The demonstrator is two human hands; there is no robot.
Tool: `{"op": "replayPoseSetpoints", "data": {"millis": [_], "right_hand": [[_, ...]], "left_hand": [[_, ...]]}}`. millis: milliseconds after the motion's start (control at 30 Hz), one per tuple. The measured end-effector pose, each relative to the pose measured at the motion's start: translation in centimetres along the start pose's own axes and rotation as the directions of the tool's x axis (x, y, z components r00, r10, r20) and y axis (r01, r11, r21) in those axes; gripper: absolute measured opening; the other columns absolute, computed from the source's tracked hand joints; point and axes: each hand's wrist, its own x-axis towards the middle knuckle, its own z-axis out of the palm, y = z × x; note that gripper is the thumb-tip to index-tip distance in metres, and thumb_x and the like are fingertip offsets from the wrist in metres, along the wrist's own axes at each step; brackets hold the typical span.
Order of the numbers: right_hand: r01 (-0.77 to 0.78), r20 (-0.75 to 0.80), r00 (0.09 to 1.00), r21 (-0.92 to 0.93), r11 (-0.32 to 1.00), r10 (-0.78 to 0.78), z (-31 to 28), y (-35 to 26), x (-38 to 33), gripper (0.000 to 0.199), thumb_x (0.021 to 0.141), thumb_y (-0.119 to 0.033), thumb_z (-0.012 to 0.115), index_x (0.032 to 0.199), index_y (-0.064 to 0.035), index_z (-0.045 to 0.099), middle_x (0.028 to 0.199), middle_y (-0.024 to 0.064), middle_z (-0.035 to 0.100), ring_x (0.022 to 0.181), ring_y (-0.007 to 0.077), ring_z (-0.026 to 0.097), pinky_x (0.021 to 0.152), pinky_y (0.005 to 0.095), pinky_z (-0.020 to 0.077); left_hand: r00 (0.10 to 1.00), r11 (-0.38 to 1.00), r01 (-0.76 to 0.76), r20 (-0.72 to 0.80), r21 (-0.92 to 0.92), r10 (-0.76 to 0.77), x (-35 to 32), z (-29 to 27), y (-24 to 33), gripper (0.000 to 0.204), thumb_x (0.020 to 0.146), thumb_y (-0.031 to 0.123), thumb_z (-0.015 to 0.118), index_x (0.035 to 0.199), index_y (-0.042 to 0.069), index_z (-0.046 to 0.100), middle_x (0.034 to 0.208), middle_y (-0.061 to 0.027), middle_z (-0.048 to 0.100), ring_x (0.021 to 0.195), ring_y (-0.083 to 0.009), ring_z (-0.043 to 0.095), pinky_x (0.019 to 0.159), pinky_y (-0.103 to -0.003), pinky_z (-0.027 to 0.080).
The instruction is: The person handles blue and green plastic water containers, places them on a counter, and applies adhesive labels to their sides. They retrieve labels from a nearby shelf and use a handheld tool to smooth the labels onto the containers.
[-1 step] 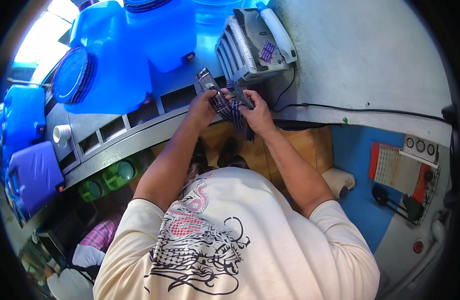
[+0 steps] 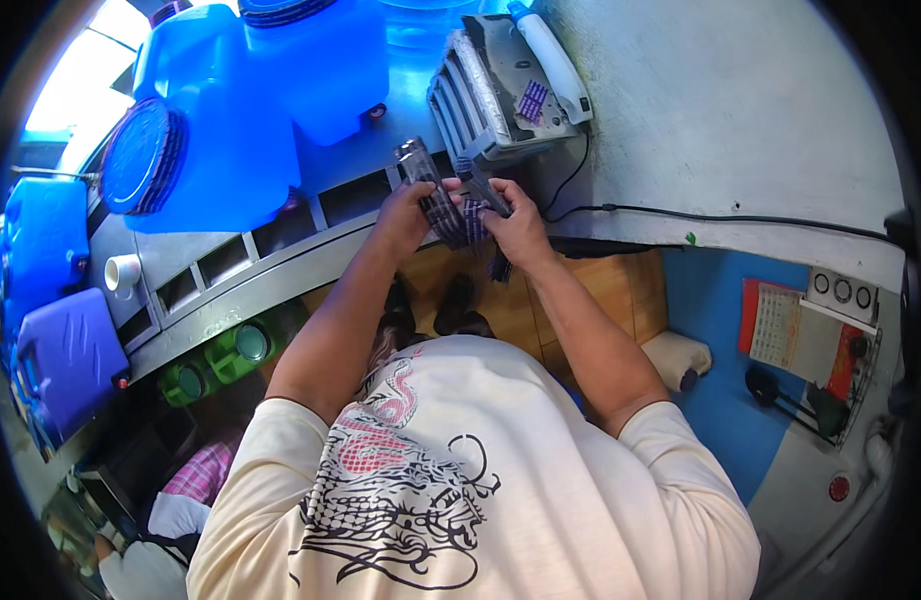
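The fingers (image 2: 413,196) of the left hand (image 2: 401,222) are curled and pressed on a stack of dark flat strips (image 2: 428,190), which stands tilted, its upper end pointing away from the person. The fingers (image 2: 501,192) of the right hand (image 2: 519,228) are also closed, and they pinch the other side of the same bundle, where a small purple patterned piece (image 2: 475,217) shows between the two hands. Both hands touch each other or almost touch; I cannot tell which. The bundle is held in the air just above the edge of the grey tabletop (image 2: 741,110), not resting on it.

Just beyond the hands a grey machine with a white handle (image 2: 511,80) stands on the tabletop, and a black cable (image 2: 701,213) runs from it along the tabletop edge to the right. On the left of the machine big blue water containers (image 2: 261,90) lie on a metal rack (image 2: 231,260). Lower on the left are a purple container (image 2: 66,360) and green bottles with caps (image 2: 221,355). Under the hands the wooden floor (image 2: 601,290) is visible. The person wears a cream shirt with a dragon print (image 2: 421,480).
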Motion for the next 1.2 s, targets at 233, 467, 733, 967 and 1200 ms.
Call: {"op": "replayPoseSetpoints", "data": {"millis": [233,467,733,967,1200], "right_hand": [[-0.288,-0.086,0.951,0.114,0.951,0.298,-2.5,4.0,2.1,0.043,0.075,-0.001,0.067,0.117,0.0009,0.058,0.097,0.0090,0.067,0.085,0.0174,0.063,0.079,0.0303,0.0487],[-0.340,-0.083,0.920,0.323,0.883,0.384,-4.7,7.9,2.1,0.036,0.081,-0.008,0.068,0.115,-0.0011,0.060,0.098,0.0053,0.066,0.082,0.0168,0.063,0.075,0.0295,0.0494],[-0.546,0.385,0.831,0.435,0.715,0.401,-9.0,11.7,-1.8,0.032,0.084,-0.007,0.068,0.115,-0.0050,0.060,0.100,0.0013,0.062,0.082,0.0108,0.058,0.070,0.0247,0.0493],[-0.661,0.428,0.744,0.359,0.659,0.514,-9.6,13.0,-3.3,0.033,0.086,-0.007,0.067,0.118,-0.0060,0.060,0.100,-0.0006,0.062,0.081,0.0083,0.057,0.068,0.0206,0.0498],[-0.692,0.379,0.721,0.372,0.619,0.580,-9.2,13.7,-4.5,0.033,0.089,-0.012,0.064,0.121,-0.0051,0.058,0.109,0.0042,0.064,0.089,0.0120,0.062,0.071,0.0260,0.0505]], "left_hand": [[0.940,0.854,0.176,0.175,0.489,-0.293,1.0,1.0,-1.8,0.034,0.085,0.010,0.060,0.118,0.003,0.057,0.108,-0.0055,0.065,0.086,-0.0171,0.066,0.082,-0.032,0.053],[0.948,0.805,0.172,0.128,0.568,-0.292,4.3,1.1,-5.3,0.027,0.086,0.013,0.064,0.112,0.005,0.058,0.097,-0.0035,0.066,0.083,-0.0144,0.066,0.076,-0.030,0.054],[0.962,0.924,0.245,0.042,0.293,-0.268,9.3,2.2,-6.6,0.025,0.086,0.004,0.057,0.111,0.007,0.057,0.094,-0.0061,0.067,0.079,-0.0163,0.066,0.072,-0.032,0.057],[0.981,0.941,0.191,-0.040,0.279,-0.188,11.7,2.2,-9.5,0.032,0.087,0.001,0.056,0.119,0.006,0.055,0.097,-0.0062,0.066,0.080,-0.0196,0.065,0.077,-0.035,0.057],[0.990,0.937,0.131,-0.096,0.324,-0.106,13.0,2.6,-10.3,0.034,0.086,0.000,0.056,0.119,0.006,0.055,0.101,-0.0058,0.064,0.084,-0.0191,0.065,0.075,-0.034,0.055]]}}
